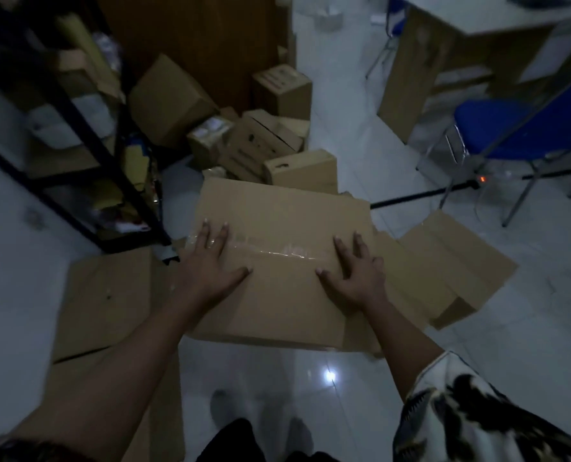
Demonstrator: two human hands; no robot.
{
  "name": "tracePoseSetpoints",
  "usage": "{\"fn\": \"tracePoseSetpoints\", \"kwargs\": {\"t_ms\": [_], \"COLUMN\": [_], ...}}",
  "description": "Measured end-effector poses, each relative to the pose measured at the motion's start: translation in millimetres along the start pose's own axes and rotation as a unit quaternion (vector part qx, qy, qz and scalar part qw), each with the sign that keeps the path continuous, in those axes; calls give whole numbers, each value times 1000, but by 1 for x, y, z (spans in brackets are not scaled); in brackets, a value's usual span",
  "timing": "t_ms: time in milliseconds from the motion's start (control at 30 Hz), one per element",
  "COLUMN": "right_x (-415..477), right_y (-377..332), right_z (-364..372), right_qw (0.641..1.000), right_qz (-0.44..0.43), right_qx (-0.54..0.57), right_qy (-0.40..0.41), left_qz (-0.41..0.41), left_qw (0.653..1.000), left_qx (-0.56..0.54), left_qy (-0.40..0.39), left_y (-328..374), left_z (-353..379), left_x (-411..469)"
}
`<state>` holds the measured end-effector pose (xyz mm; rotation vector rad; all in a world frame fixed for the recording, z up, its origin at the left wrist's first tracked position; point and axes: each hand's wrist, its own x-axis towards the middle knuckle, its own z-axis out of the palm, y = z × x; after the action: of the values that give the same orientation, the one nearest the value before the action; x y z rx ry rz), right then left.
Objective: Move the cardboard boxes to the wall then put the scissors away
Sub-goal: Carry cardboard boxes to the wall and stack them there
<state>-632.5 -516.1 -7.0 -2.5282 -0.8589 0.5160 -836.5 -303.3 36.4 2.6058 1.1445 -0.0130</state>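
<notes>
Basically, I had left hand (211,265) and right hand (354,271) flat on the cardboard box (277,211), fingers (222,238) spread, gripping nothing, presumably to slide it.

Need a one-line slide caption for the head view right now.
Left hand and right hand rest flat on a taped cardboard box, flattened cardboard beside it, more boxes piled ahead.
</notes>
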Motion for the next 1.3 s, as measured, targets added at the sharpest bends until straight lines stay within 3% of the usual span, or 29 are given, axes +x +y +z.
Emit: {"fn": "tracePoseSetpoints", "kwargs": {"t_ms": [167, 333, 567, 800, 967, 1200, 1300], "right_x": [-7, -29, -96, -200, -278, -348, -363], "right_y": [-59, -111, -183, -223, -244, -252, -250], "right_z": [-19, -16, 21, 63, 97, 170, 201], "right_qw": [994, 980, 942, 885, 824, 732, 700], "right_qz": [-107, -178, -302, -409, -486, -563, -581], "right_qx": [-32, -75, -103, -129, -164, -214, -229], "right_qy": [-9, -40, -100, -181, -242, -318, -346], "left_qz": [-79, -161, -311, -442, -524, -626, -637], "left_qw": [995, 984, 944, 888, 841, 766, 750], "left_qx": [-16, -55, -79, -85, -91, -125, -168], "left_qy": [56, 60, 74, 94, 99, 75, 58], "left_y": [-32, -67, -107, -124, -121, -109, -107], "left_z": [-45, -63, -76, -59, -28, 23, 46], "left_x": [-58, -123, -260, -418, -531, -634, -661]}}
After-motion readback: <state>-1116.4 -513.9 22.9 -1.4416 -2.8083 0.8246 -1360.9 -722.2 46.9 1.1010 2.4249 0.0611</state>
